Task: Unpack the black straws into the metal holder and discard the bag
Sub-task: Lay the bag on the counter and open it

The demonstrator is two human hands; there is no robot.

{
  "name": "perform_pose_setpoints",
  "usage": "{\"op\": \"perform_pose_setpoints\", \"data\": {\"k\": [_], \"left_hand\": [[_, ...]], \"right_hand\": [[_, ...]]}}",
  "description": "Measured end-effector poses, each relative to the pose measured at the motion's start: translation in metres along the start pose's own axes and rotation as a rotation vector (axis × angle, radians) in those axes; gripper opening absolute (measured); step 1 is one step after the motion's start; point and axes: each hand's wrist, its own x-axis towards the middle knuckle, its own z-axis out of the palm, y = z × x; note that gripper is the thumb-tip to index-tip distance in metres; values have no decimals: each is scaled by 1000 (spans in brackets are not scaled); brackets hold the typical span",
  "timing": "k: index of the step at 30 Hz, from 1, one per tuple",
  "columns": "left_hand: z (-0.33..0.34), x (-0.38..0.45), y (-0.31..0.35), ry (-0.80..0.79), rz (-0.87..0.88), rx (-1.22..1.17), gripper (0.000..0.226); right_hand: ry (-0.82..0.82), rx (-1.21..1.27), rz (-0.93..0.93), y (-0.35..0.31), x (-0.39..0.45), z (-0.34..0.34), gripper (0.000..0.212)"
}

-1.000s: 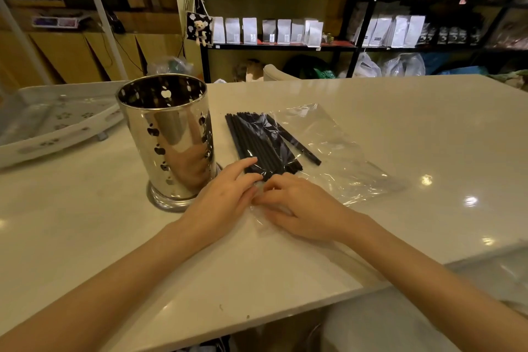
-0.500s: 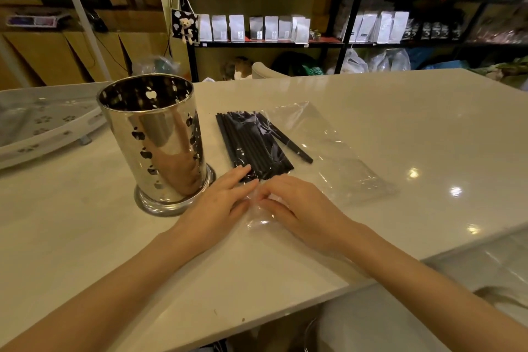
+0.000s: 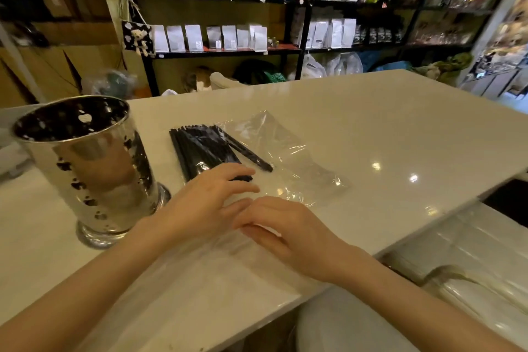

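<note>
A clear plastic bag (image 3: 285,157) lies flat on the white counter (image 3: 371,123) with a bundle of black straws (image 3: 200,148) inside its left half; one straw lies askew to the right. The shiny metal holder (image 3: 94,168), with cut-out holes, stands upright and empty just left of the bag. My left hand (image 3: 205,203) rests palm down with fingers spread over the near ends of the straws. My right hand (image 3: 291,231) touches it on the right, fingers curled and pinching the bag's near end.
A white tray (image 3: 8,157) shows at the far left edge behind the holder. Dark shelves with pouches (image 3: 228,37) stand beyond the counter. A clear ledge (image 3: 471,251) sits below the counter's near right edge.
Both hands have shifted slightly along the bag's near end; the left fingers now lie over the straw ends and the right fingers have curled onto the plastic. The view has moved closer.
</note>
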Motion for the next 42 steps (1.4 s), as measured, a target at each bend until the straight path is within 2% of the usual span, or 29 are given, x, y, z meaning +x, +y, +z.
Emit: {"op": "perform_pose_setpoints", "data": {"k": [3, 7, 10, 12, 14, 16, 20, 23, 27, 33, 35, 39, 42], "left_hand": [[20, 17, -1, -102, 139, 131, 51], [42, 18, -1, -57, 72, 48, 50], [46, 19, -1, -63, 59, 163, 44], [44, 18, 1, -108, 36, 210, 41], [48, 17, 2, -106, 23, 200, 47], [51, 17, 2, -109, 10, 229, 61], [50, 17, 4, -82, 22, 269, 62], [53, 17, 1, -105, 23, 258, 60], [60, 19, -5, -132, 14, 409, 55], [59, 22, -7, -264, 1, 424, 59], [56, 23, -4, -240, -12, 411, 61], [57, 24, -2, -210, 20, 251, 80], [45, 29, 1, -293, 34, 205, 91]], "right_hand": [[-26, 39, 11, 2, -1, 0, 21], [12, 167, 156, 13, -1, -8, 36], [-17, 109, 348, 35, 3, -14, 50], [-88, 4, 381, 48, 2, -16, 46], [-124, -65, 385, 55, -1, -16, 36], [-113, -82, 400, 57, -5, -18, 29], [-102, -63, 427, 63, -9, -23, 17], [-94, -120, 392, 62, -12, -28, 22], [-36, -182, 349, 59, -19, -36, 19], [12, -296, 208, 53, -42, -38, 21], [13, -347, 165, 50, -51, -39, 22], [-13, -521, 81, 40, -70, -39, 28], [-13, -614, 51, 38, -80, -36, 24]]}}
